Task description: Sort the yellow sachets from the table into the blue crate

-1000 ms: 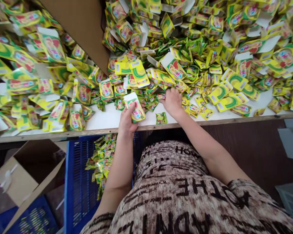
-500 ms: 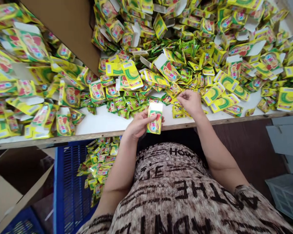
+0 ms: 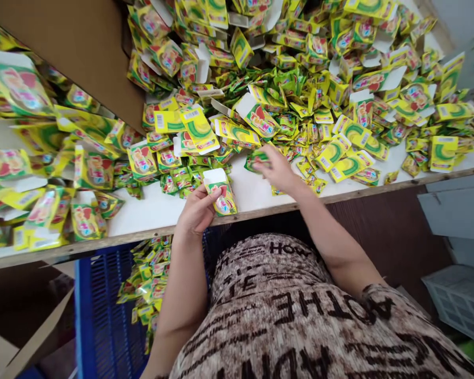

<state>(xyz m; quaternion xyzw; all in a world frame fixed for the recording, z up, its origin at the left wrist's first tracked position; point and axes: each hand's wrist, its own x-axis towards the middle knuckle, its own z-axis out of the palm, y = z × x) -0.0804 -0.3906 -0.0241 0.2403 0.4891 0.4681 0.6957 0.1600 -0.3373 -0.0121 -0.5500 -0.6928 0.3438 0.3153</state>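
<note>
My left hand (image 3: 199, 208) holds a small yellow-and-green fruit-printed carton (image 3: 221, 197) at the table's front edge, thumb across its face. The carton's white top flap stands up. To its right, my right hand (image 3: 275, 167) is blurred by motion, its fingertips closed on a small green candy packet (image 3: 256, 158) just above the white tabletop (image 3: 142, 202). Behind my left hand lie several green packets (image 3: 181, 179). Beyond both hands, a heap of similar cartons (image 3: 260, 118) and small packets (image 3: 288, 81) spreads over the table.
A brown cardboard panel (image 3: 75, 47) slants between the heaps at the left. Under the table edge stands a blue plastic crate (image 3: 106, 310) beside a pile of packets (image 3: 150, 284). An open cardboard box (image 3: 35, 337) is at lower left, a grey crate (image 3: 462, 300) at right.
My right hand has moved left from the yellow packets to the green packet near the carton. My left hand keeps hold of the carton, now tilted slightly. The view has shifted right.
</note>
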